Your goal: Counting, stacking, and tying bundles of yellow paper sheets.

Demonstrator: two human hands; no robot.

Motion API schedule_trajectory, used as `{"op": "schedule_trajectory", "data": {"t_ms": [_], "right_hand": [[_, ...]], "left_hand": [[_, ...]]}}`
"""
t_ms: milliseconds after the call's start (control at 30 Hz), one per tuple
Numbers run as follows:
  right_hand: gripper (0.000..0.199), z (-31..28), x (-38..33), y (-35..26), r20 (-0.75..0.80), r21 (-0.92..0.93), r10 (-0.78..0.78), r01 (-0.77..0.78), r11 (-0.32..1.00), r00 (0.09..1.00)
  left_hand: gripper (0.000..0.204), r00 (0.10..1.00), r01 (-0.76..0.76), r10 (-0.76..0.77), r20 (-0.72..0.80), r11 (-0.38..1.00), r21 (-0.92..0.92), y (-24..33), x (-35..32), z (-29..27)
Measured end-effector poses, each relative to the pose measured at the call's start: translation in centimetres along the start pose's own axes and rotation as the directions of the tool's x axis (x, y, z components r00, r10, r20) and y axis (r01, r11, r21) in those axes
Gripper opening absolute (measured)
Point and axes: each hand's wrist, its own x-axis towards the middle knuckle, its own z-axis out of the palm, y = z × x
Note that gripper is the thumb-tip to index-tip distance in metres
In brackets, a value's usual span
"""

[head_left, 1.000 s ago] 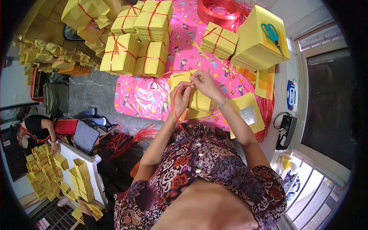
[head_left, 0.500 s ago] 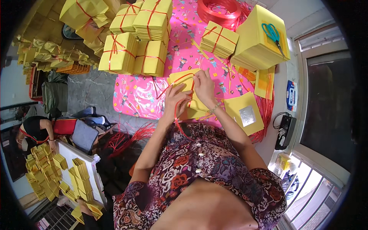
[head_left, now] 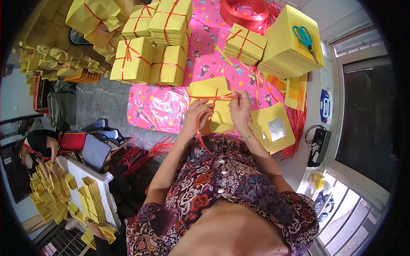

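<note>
Standing close together at left, tied bundles probably support each other. Next, the left hand rests at the yellow paper stack near the table's front edge; its fingertips seem pressed together on the red ribbon, perhaps against slipping. The right hand pinches this ribbon, seemingly keeping it tight. Farther right, scissors lie on a tall pile, easy to see.

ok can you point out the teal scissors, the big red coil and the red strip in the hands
teal scissors (head_left: 309,45): head view, where handles meet blades
big red coil (head_left: 245,21): head view, near side of the ring
red strip (head_left: 218,97): head view, its sideways stretch
</note>
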Motion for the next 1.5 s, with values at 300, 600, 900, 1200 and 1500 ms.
{"op": "schedule_trajectory", "data": {"t_ms": [300, 600, 900, 1200, 1500], "right_hand": [[0.012, -4.3, -4.3, 1.3, 0.12, 0.652, 0.68, -0.574, 0.495, 0.723], [0.009, -4.1, -4.2, 5.0, 0.138, 0.634, 0.808, -0.678, 0.372, 0.572], [0.013, -5.0, -5.2, 5.1, 0.086, 0.582, 0.761, -0.653, 0.485, 0.643], [0.025, -3.3, -3.6, 9.7, 0.199, 0.55, 0.781, -0.728, 0.41, 0.591], [0.021, -4.2, -3.1, 13.5, 0.234, 0.535, 0.774, -0.743, 0.403, 0.588]], "left_hand": [[0.011, 1.0, 0.0, 0.001, -0.014, 1.0, 0.012, 0.6, 0.3, -0.1], [0.004, 0.997, 0.079, -0.079, 0.017, 0.996, -0.042, 0.4, 0.3, 0.0], [0.003, 0.996, 0.083, -0.083, 0.019, 0.995, -0.048, 0.7, 0.5, 0.0], [0.006, 0.928, 0.281, -0.372, -0.017, 0.729, -0.625, -0.6, 0.2, -0.6], [0.015, 0.618, 0.019, -0.778, 0.112, -0.127, -0.992, -5.5, -0.2, -1.1]]}}
